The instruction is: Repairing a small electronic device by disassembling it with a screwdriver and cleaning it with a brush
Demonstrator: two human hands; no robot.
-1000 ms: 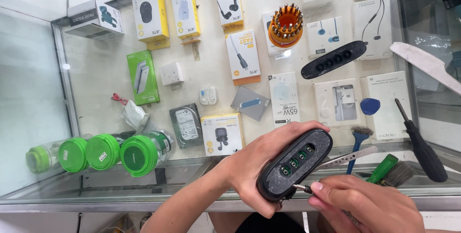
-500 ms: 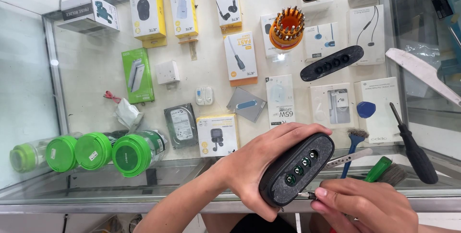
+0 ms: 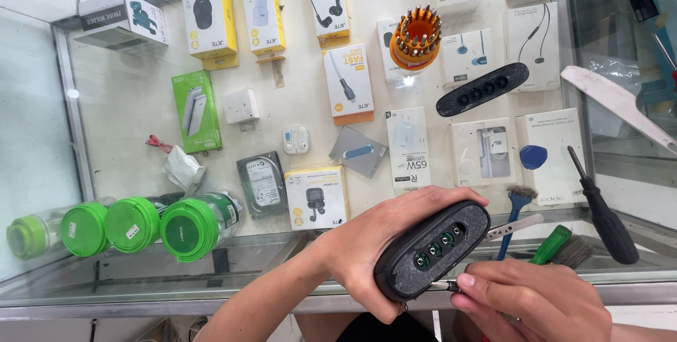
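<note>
Glass is making up the worktop here, a display counter with packaged goods lying on the shelf below.

Nearest the camera, the right hand is pinching a thin metal tool between closed fingers, its tip touching the lower end of the face of the dark grey fabric-covered oblong speaker. The left hand is wrapping around the speaker's back, fingers curled shut over its top edge, holding it tilted in the air just above the counter's front rim.

As I judge it, the tip is sitting at the seam beside the row of green-lit button holes, so a slip could be gouging the fabric or jabbing the left thumb, which is lying close beneath. With the speaker unsupported, a hard push could also be twisting it out of the grip and onto the glass.

Just beyond, a blue-handled brush, a green-handled tool and a black-handled screwdriver are lying near the right hand; an elbow swing could be knocking them off. Farther left, green-lidded clear jars are lying on their sides. Farther still, the detached black oblong button strip is resting beside an orange round bit holder, small enough to be getting lost among the boxes.
</note>
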